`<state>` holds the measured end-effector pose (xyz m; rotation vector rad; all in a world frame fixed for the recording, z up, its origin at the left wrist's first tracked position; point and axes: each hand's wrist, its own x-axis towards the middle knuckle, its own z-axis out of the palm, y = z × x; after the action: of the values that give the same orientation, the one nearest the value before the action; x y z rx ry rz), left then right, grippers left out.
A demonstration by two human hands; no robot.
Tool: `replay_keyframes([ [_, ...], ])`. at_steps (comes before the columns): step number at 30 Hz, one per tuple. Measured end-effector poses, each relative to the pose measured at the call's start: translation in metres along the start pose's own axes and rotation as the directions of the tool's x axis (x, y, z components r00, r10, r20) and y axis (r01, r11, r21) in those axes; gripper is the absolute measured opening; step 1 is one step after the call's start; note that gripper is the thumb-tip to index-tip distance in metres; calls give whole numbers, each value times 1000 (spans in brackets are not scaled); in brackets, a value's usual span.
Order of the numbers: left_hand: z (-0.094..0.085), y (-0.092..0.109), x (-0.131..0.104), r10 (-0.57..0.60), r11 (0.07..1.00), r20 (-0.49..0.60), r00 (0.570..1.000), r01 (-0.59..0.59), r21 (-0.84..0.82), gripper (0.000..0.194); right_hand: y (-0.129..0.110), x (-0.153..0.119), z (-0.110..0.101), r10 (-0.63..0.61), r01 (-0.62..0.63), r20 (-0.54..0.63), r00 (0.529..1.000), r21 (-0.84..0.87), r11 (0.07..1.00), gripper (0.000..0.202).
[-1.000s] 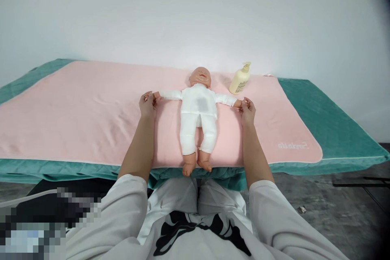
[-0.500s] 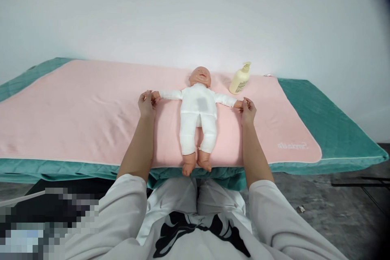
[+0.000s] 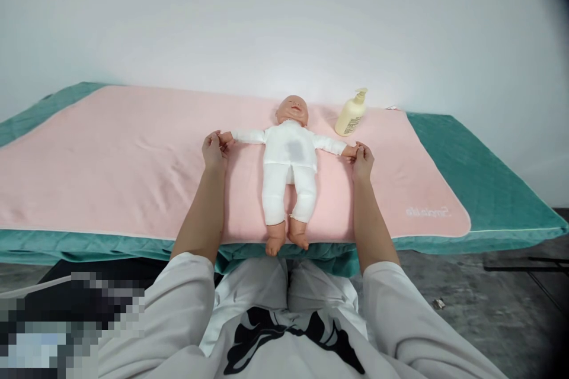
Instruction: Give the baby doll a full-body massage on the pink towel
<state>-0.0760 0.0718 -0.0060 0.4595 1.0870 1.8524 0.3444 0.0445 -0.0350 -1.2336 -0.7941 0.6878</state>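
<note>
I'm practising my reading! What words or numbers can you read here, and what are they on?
Pale-yellow plastic pump bottle: dark lettering, too small and blurred to read.
Soft pink cloth blanket: pale lettering near its front right corner, too blurred to read surely.
Small white tag at the blanket's far edge: too small to read.
White cloth-bodied doll: a grey patch, no readable words.
So there's nothing I can quote for certain.

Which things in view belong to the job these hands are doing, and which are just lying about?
In use:
baby doll, face up
left hand and right hand, holding it by the ends of its outstretched arms
pink mat beneath it

Apparently lying about:
cream pump bottle on the mat, untouched; its role is unclear
small scrap on the floor
</note>
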Motion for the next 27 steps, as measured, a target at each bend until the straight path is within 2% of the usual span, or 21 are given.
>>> replay_keyframes([
  [8,-1,-4,3,29,1000,12,1000,-29,6,5,0,2,0,60,-66,62,996,104,992,48],
  [14,-1,-5,4,55,998,17,998,-55,3,10,-5,-2,-2,27,-43,143,989,109,993,65],
  [20,-2,-3,2,67,998,64,996,-68,7,10,-6,-4,-1,-12,-1,127,992,101,995,55],
  [27,-1,0,-1,47,998,25,999,-48,30,16,-5,-5,0,-67,59,101,993,83,995,48],
])
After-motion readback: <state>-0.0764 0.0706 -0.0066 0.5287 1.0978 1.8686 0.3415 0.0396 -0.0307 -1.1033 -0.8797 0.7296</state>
